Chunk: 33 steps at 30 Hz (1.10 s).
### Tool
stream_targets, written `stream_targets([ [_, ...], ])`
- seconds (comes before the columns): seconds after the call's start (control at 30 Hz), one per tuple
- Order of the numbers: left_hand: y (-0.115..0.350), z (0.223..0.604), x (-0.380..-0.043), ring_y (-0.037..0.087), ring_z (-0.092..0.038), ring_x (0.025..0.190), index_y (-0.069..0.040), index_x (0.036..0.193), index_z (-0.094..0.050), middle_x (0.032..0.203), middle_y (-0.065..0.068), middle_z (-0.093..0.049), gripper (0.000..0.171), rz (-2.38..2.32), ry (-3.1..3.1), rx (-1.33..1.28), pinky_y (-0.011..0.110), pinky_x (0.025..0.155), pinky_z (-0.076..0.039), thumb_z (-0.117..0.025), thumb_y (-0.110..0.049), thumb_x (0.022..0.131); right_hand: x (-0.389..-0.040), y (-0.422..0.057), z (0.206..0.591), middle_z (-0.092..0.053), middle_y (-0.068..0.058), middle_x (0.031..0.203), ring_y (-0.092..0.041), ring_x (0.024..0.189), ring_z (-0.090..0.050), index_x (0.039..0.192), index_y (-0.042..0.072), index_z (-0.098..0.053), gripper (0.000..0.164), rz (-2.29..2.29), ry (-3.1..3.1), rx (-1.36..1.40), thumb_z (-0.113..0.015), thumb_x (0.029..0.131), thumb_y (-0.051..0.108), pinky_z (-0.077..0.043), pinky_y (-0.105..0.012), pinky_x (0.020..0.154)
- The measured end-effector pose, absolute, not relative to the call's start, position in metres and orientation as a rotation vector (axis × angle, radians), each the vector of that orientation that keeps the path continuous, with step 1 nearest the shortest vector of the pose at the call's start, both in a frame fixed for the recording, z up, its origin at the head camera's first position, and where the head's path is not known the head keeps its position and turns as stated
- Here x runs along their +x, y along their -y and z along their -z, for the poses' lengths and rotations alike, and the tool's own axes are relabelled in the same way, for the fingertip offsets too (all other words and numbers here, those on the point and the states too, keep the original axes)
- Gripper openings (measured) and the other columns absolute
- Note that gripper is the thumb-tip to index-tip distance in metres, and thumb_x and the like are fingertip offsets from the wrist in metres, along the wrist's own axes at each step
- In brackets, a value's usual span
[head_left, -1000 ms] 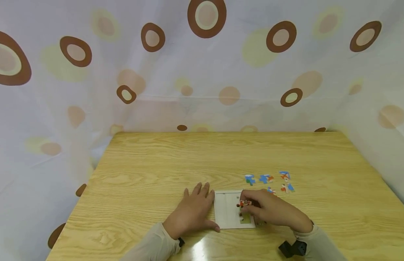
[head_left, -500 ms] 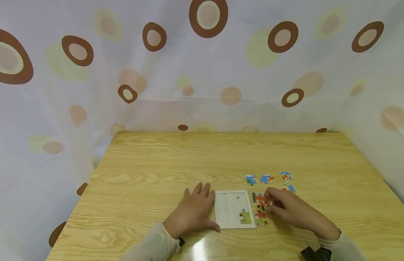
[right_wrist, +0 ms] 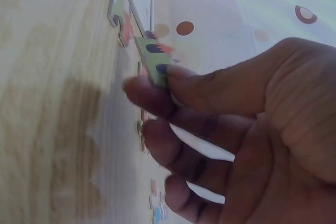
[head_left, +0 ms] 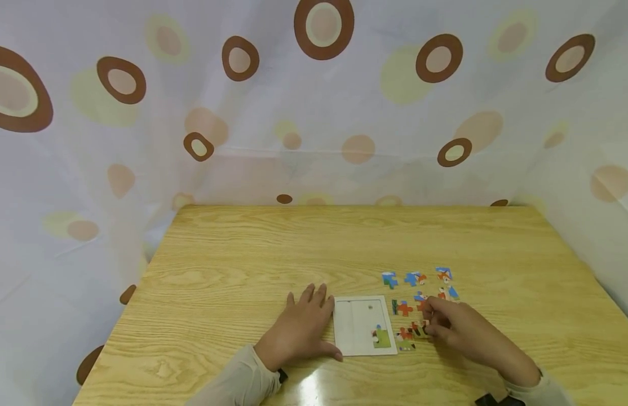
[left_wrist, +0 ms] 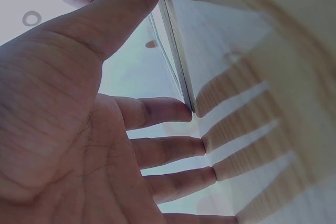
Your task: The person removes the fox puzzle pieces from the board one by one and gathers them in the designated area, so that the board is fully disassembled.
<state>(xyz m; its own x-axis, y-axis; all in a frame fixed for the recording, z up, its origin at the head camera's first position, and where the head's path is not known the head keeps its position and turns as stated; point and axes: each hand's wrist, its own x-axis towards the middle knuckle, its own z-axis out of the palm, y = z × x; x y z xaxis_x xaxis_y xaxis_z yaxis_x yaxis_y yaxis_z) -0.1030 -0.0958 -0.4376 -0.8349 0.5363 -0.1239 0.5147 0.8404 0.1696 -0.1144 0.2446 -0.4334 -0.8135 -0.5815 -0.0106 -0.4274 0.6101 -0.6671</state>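
Observation:
A white puzzle tray [head_left: 352, 324] lies flat in the head view, with one green corner piece [head_left: 382, 338] at its lower right. My left hand [head_left: 301, 330] rests at the tray's left side, fingers spread straight and thumb at the lower corner; in the left wrist view its fingertips touch the table beside the tray edge [left_wrist: 178, 72]. My right hand [head_left: 461, 330] is to the right of the tray, among the loose pieces. Between thumb and index finger it pinches a green puzzle piece [right_wrist: 152, 59] with dark and red marks, tilted in the right wrist view.
Loose puzzle pieces lie right of the tray: a blue and green one [head_left: 389, 279], a blue one with a fox's face [head_left: 414, 278], a blue corner [head_left: 443, 274], a red one [head_left: 404, 308] and a red and green one [head_left: 405, 337]. A patterned cloth [head_left: 314, 124] hangs behind the wooden table [head_left: 233, 242].
My right hand has moved from above the tray to the right, over the loose pieces, then slightly further right and nearer the front. My left hand has stayed put.

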Motion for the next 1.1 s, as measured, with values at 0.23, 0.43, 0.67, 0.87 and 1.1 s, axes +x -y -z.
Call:
stream_targets([
  [0.23,0.096,0.438,-0.103,0.043,-0.036,0.147,-0.005,0.15,-0.049,0.16,0.022,-0.039,0.105,-0.192,-2.847,0.813,0.069,0.105,-0.04,-0.078,-0.072,0.075,-0.109,-0.243,0.433,-0.058,0.008,0.084,-0.004,0.073,-0.051,0.094,0.013,-0.062,0.014,0.943,-2.711,-0.738,-0.073,0.095,0.004,-0.046,-0.026,0.061],
  [0.43,0.096,0.438,-0.104,0.043,-0.036,0.147,-0.005,0.15,-0.049,0.16,0.022,-0.039,0.105,-0.191,-2.857,0.811,0.07,0.105,-0.04,-0.078,-0.072,0.074,-0.109,-0.249,0.431,-0.059,0.007,0.079,-0.004,0.066,-0.048,0.09,0.013,-0.064,0.012,0.941,-2.638,-0.687,-0.069,0.097,0.006,-0.044,-0.026,0.056],
  [0.67,0.096,0.437,-0.103,0.043,-0.036,0.147,-0.005,0.151,-0.048,0.16,0.022,-0.039,0.106,-0.192,-2.842,0.816,0.069,0.105,-0.04,-0.078,-0.071,0.075,-0.108,-0.25,0.441,-0.059,0.009,0.075,-0.003,0.062,-0.047,0.088,0.013,-0.065,0.011,0.902,-2.651,-0.607,-0.071,0.097,0.011,-0.043,-0.025,0.054],
  [0.87,0.096,0.437,-0.102,0.043,-0.036,0.147,-0.005,0.15,-0.049,0.16,0.021,-0.04,0.105,-0.197,-2.849,0.811,0.069,0.105,-0.04,-0.079,-0.071,0.075,-0.11,-0.25,0.444,-0.06,0.008,0.079,-0.003,0.067,-0.05,0.088,0.013,-0.061,0.014,0.91,-2.643,-0.634,-0.071,0.095,0.005,-0.044,-0.026,0.058],
  [1.1,0.096,0.437,-0.103,0.043,-0.036,0.147,-0.004,0.151,-0.049,0.16,0.021,-0.039,0.106,-0.194,-2.849,0.811,0.069,0.105,-0.04,-0.079,-0.071,0.074,-0.118,-0.258,0.441,-0.054,0.007,0.079,-0.003,0.067,-0.044,0.088,0.012,-0.059,0.018,0.87,-2.537,-0.751,-0.065,0.098,-0.001,-0.038,-0.027,0.059],
])
